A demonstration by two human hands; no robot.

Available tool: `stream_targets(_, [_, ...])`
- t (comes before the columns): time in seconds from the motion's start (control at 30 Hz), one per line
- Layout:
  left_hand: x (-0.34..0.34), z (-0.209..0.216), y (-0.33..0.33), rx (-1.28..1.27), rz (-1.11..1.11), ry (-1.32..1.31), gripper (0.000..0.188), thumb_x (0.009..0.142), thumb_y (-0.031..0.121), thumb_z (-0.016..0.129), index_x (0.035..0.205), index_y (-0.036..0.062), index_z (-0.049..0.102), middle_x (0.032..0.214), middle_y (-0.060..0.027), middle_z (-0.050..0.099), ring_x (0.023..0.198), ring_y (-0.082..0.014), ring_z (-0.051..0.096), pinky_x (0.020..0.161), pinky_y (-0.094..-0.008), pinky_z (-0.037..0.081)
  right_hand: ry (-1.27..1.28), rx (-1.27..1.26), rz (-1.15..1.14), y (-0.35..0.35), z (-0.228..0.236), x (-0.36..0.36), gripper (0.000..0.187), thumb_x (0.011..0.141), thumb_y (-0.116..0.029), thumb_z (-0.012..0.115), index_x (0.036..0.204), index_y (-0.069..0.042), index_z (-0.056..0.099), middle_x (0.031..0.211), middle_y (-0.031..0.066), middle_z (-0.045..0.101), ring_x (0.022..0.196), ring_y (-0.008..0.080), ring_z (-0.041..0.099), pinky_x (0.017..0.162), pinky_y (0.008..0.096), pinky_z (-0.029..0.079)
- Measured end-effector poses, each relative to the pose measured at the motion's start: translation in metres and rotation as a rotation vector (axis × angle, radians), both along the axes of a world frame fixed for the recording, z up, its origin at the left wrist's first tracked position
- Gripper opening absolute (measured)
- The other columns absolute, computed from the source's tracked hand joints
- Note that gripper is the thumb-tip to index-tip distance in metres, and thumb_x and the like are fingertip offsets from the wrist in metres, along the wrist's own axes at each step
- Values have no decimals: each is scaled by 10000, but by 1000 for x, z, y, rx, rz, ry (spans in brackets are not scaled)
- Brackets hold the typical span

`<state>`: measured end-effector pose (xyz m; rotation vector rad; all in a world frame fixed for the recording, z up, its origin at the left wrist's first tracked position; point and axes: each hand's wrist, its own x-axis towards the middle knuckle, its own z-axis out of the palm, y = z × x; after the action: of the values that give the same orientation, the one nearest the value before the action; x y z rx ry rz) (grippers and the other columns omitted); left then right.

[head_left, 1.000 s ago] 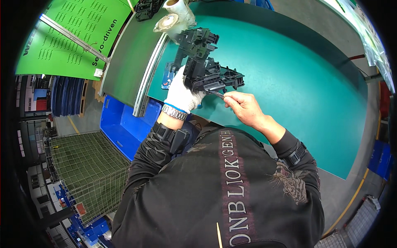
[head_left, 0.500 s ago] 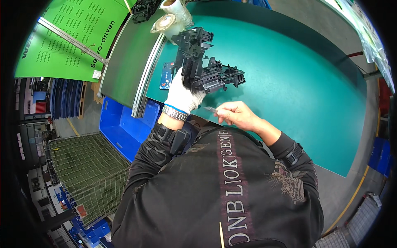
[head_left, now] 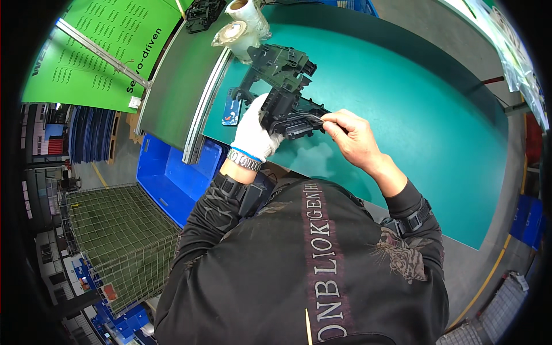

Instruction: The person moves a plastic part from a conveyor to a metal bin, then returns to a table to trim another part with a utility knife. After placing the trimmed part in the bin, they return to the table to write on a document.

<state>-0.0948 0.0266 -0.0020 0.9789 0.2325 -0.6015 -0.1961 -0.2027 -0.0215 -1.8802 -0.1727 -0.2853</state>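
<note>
My left hand (head_left: 253, 131), in a white glove, grips a black molded plastic part (head_left: 284, 69) full of ribs, slots and clips. The part is tilted above the green table, its far end pointing away from me. My bare right hand (head_left: 353, 138) pinches a slim pointed metal blade (head_left: 315, 117) between thumb and fingers. The blade lies against the near right section of the part. Its exact contact point is too small to make out. Beside the gloved hand, a blue patterned card-like object (head_left: 231, 108) lies partly hidden on the table.
Plastic-wrapped rolls (head_left: 237, 35) stand at the table's far left, near another black plastic part (head_left: 202, 14). A metal-edged conveyor belt (head_left: 178, 86) runs along the left. Below it sits a blue bin (head_left: 172, 178), with a wire mesh cage (head_left: 123, 241) nearer me. The green table (head_left: 414, 132) extends right.
My right hand has risen and moved right and away from me, bringing the blade from near my body to the plastic part. The part has turned in my left hand.
</note>
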Motion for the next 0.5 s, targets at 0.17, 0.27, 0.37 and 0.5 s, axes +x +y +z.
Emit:
stream_targets(0.17, [-4, 7, -1, -35, -53, -44, 333, 1026, 197, 572, 1340, 86, 559, 1178, -101, 703, 1048, -261, 694, 925, -436, 591, -25, -37, 13, -5, 0, 10, 134, 985, -61, 700, 1096, -19, 764, 910, 85, 710, 798, 180, 661, 722, 317, 530])
stream_targets(0.27, [-5, 14, -1, -125, -41, 108, 374, 1013, 179, 588, 1369, 87, 517, 1157, -80, 702, 1030, -243, 697, 918, -424, 594, -61, -47, 42, -4, 2, 11, 129, 972, -56, 716, 1085, -23, 768, 899, 92, 718, 799, 189, 665, 723, 320, 530])
stream_targets(0.37, [-7, 14, -2, -126, -66, 54, 386, 1019, 233, 586, 1375, 97, 519, 1179, -73, 697, 1046, -250, 690, 929, -457, 587, -55, -49, 60, -1, 4, 12, 127, 960, -54, 731, 1078, -25, 769, 892, 97, 724, 801, 193, 667, 723, 320, 530])
stream_targets(0.5, [-8, 4, -3, 266, -188, -337, 308, 1095, 242, 462, 1347, 93, 556, 1293, -123, 659, 1155, -277, 674, 984, -470, 583, -54, -57, 63, 1, 6, 16, 123, 946, -63, 748, 1062, -33, 771, 898, 92, 730, 807, 209, 673, 724, 332, 535])
